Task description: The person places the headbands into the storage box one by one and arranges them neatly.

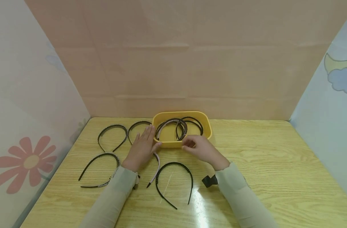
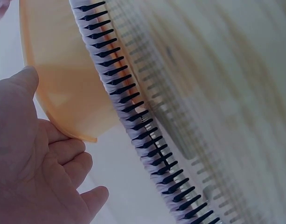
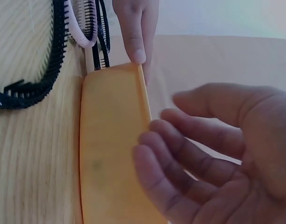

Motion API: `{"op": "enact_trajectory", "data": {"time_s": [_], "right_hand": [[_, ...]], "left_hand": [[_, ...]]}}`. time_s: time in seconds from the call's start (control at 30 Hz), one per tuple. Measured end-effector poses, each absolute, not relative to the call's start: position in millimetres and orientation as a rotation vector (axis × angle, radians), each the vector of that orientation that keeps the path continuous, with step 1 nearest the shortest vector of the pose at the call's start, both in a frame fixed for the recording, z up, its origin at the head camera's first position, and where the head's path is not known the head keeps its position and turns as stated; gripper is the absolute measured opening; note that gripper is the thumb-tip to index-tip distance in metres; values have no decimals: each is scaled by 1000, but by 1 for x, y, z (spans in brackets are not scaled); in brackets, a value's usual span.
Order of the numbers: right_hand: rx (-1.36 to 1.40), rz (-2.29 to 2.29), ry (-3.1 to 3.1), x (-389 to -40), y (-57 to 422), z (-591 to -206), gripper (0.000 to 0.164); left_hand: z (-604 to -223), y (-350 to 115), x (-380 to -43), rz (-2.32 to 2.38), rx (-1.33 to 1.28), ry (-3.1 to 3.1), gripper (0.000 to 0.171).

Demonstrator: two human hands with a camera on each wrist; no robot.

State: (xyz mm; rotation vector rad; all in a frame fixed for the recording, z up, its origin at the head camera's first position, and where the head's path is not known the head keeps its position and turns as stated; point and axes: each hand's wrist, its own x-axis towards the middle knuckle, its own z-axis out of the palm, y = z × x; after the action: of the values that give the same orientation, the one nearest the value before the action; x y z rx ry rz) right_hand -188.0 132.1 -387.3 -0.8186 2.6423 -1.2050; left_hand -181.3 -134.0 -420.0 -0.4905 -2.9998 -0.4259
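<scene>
A yellow plastic container (image 1: 170, 144) stands near the back of the table, with several headbands (image 1: 186, 128) inside, mostly black and one pinkish. My left hand (image 1: 140, 148) rests against its left end, fingers extended along the side and thumb at the front corner. By the front rim is my right hand (image 1: 200, 147), its fingers loosely bent and nothing in them; in the right wrist view the fingertips (image 3: 145, 158) come right up to the container wall. Under my left hand lies a pale pink headband (image 1: 158, 167) with black teeth, partly covered by the hand.
Several black toothed headbands lie on the wooden table: one (image 1: 173, 163) in front of the container, one (image 1: 103, 127) at the back left, one (image 1: 89, 163) nearer on the left. Another (image 1: 139, 123) sits beside the container's left end. A papered wall (image 1: 190, 79) rises behind.
</scene>
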Motion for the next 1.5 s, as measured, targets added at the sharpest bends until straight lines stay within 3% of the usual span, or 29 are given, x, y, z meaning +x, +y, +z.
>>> {"op": "enact_trajectory", "data": {"time_s": [0.6, 1.5], "right_hand": [[-841, -962, 2535, -183, 129, -404, 5], [-815, -831, 2514, -180, 127, -408, 9]], "left_hand": [[-422, -135, -184, -462, -491, -3021, 77], [-423, -136, -182, -444, -500, -2992, 77]]}}
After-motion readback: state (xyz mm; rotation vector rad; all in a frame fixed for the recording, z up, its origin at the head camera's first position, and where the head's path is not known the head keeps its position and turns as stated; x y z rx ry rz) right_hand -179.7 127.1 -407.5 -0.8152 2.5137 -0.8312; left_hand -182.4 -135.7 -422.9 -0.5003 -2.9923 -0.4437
